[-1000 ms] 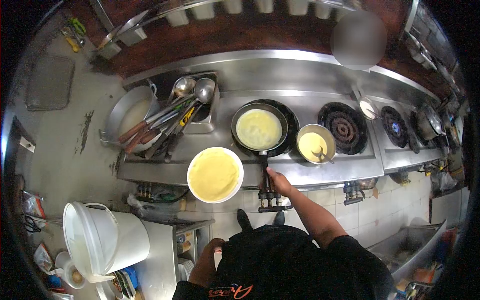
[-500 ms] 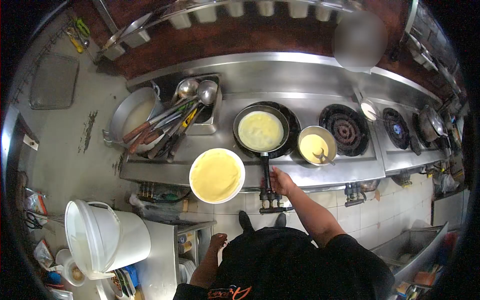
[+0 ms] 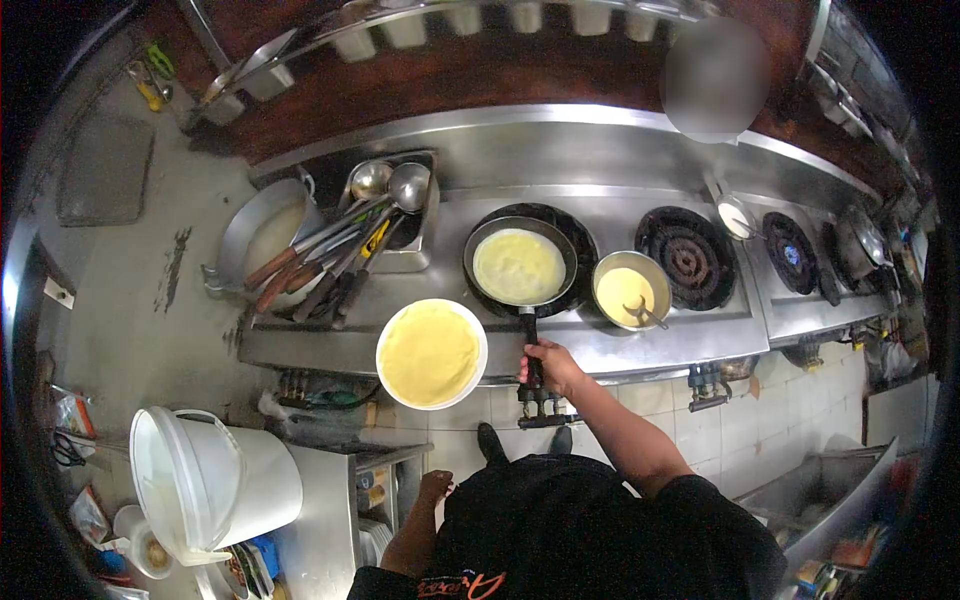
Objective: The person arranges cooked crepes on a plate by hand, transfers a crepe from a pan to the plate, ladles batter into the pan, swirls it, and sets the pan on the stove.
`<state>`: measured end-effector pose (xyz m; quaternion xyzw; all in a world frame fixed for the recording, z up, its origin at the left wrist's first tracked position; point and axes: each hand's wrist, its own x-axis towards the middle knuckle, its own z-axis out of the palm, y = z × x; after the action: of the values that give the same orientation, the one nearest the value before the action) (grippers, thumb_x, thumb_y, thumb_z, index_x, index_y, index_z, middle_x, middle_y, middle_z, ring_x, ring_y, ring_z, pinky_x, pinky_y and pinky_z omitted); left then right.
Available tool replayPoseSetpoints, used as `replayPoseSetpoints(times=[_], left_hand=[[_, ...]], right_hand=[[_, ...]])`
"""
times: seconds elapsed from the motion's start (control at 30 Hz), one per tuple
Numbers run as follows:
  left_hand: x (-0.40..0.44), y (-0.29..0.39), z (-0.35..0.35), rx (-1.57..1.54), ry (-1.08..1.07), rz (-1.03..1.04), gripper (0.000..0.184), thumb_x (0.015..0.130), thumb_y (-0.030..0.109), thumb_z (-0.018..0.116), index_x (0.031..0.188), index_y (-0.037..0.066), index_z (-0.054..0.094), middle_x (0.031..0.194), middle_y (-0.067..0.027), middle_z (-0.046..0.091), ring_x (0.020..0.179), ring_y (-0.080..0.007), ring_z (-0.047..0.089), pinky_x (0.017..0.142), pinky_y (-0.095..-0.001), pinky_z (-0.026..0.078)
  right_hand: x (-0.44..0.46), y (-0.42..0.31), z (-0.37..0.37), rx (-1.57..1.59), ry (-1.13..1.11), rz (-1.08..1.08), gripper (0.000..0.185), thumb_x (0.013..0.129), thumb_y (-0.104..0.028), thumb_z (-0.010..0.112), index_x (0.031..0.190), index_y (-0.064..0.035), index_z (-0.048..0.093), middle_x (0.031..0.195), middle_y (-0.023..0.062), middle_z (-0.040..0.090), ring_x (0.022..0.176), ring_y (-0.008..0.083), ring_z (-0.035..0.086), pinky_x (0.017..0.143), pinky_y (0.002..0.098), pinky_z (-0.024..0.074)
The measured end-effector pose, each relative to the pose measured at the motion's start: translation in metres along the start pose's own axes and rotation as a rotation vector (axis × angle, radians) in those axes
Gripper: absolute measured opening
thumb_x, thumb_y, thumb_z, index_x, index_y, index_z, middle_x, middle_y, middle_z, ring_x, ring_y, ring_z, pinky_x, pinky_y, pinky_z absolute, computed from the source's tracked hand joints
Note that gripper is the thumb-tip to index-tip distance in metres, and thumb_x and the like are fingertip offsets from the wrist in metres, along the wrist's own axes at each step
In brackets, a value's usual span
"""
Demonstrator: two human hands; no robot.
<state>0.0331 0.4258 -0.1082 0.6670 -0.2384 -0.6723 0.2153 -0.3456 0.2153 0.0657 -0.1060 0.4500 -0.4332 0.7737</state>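
My right hand [image 3: 550, 366] is wrapped round the black handle of a frying pan [image 3: 519, 262], which stands on a burner with a thin pale-yellow layer in it. Left of the handle is a round white container [image 3: 432, 354] topped with smooth yellow sheets. A metal bowl [image 3: 631, 290] of yellow batter, with a ladle in it, stands right of the pan. My left hand [image 3: 436, 486] hangs low by my body, near the steel cabinet; its fingers are too small and dark to make out.
Ladles with wooden handles lean in a steel bin [image 3: 405, 255], beside a large pot [image 3: 262, 235]. Another burner [image 3: 686, 258] is to the right. A big white bucket [image 3: 240, 480] stands at the lower left.
My right hand, which was open beside the handle half a second ago, has closed round it again. The pan has shifted slightly toward me on the burner.
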Motion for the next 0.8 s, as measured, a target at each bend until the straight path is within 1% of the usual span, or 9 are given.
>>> replayPoseSetpoints(times=[0.1,0.2,0.3,0.33,0.4,0.53,0.6,0.7,0.8], left_hand=[[0.009,-0.004,-0.003,-0.136,-0.059,0.007,0.019,0.085,0.019,0.062,0.085,0.000,0.061,0.069,-0.0089,0.061,0.056,-0.0163,0.058,0.051,-0.0314,0.048],[0.020,-0.005,-0.001,-0.104,-0.032,-0.043,0.021,0.085,0.021,0.063,0.086,0.001,0.062,0.070,-0.0083,0.061,0.056,-0.0159,0.058,0.049,-0.0304,0.047],[0.009,0.003,0.012,-0.080,0.015,0.011,0.020,0.085,0.023,0.062,0.081,0.003,0.061,0.069,-0.0073,0.060,0.055,-0.0157,0.057,0.049,-0.0300,0.046],[0.008,0.006,0.011,-0.096,-0.004,0.010,0.020,0.085,0.022,0.062,0.079,0.003,0.061,0.068,-0.0071,0.060,0.055,-0.0156,0.057,0.049,-0.0300,0.046],[0.006,0.011,0.009,-0.130,-0.042,0.011,0.018,0.084,0.020,0.061,0.076,0.004,0.059,0.067,-0.0065,0.059,0.055,-0.0154,0.056,0.049,-0.0300,0.046],[0.005,0.011,0.009,-0.022,-0.036,0.023,0.016,0.081,0.019,0.062,0.075,0.004,0.061,0.066,-0.0058,0.059,0.054,-0.0155,0.056,0.050,-0.0299,0.047],[0.004,0.012,0.010,-0.032,-0.020,-0.007,0.017,0.082,0.020,0.061,0.074,0.005,0.060,0.065,-0.0056,0.058,0.054,-0.0154,0.055,0.050,-0.0300,0.047],[0.004,0.013,0.010,0.101,0.008,-0.008,0.022,0.084,0.025,0.064,0.074,0.005,0.062,0.066,-0.0059,0.059,0.055,-0.0145,0.057,0.050,-0.0296,0.047],[0.015,-0.004,0.003,0.205,-0.009,0.105,0.026,0.088,0.028,0.061,0.076,0.006,0.063,0.070,-0.0096,0.064,0.061,-0.0220,0.062,0.053,-0.0343,0.049]], right_hand=[[-0.009,0.004,0.003,-0.001,-0.054,0.011,0.014,0.094,-0.011,0.054,0.104,-0.0065,0.046,0.076,0.0084,0.055,0.061,0.0225,0.056,0.058,0.0389,0.0558],[-0.008,0.011,0.003,0.044,-0.079,0.018,0.016,0.094,-0.011,0.054,0.107,-0.0065,0.047,0.075,0.0076,0.054,0.059,0.0218,0.055,0.056,0.0385,0.0542],[-0.009,0.011,0.004,0.066,-0.073,0.039,0.017,0.094,-0.012,0.053,0.110,-0.0074,0.047,0.074,0.0069,0.054,0.059,0.0213,0.055,0.055,0.0384,0.0535],[-0.010,0.010,0.004,0.065,-0.061,0.049,0.017,0.094,-0.012,0.053,0.111,-0.0077,0.048,0.074,0.0066,0.054,0.058,0.0211,0.055,0.055,0.0384,0.0533],[-0.008,0.011,0.003,0.070,-0.054,0.060,0.018,0.095,-0.012,0.052,0.111,-0.0083,0.048,0.074,0.0061,0.054,0.058,0.0209,0.055,0.057,0.0386,0.0536],[-0.009,0.009,0.002,0.084,-0.071,0.071,0.018,0.094,-0.013,0.053,0.112,-0.0087,0.048,0.074,0.0060,0.054,0.058,0.0204,0.055,0.058,0.0387,0.0537],[-0.006,0.012,-0.002,0.072,-0.080,0.072,0.019,0.095,-0.016,0.053,0.112,-0.0084,0.048,0.075,0.0070,0.055,0.060,0.0219,0.056,0.061,0.0403,0.0551],[-0.007,0.012,-0.001,0.112,-0.041,0.096,0.023,0.096,-0.022,0.054,0.113,-0.0074,0.047,0.077,0.0094,0.057,0.062,0.0247,0.059,0.065,0.0431,0.0570],[-0.013,0.007,0.003,0.150,-0.035,0.103,0.030,0.095,-0.027,0.056,0.114,-0.0055,0.046,0.080,0.0125,0.059,0.066,0.0280,0.061,0.070,0.0462,0.0581]])
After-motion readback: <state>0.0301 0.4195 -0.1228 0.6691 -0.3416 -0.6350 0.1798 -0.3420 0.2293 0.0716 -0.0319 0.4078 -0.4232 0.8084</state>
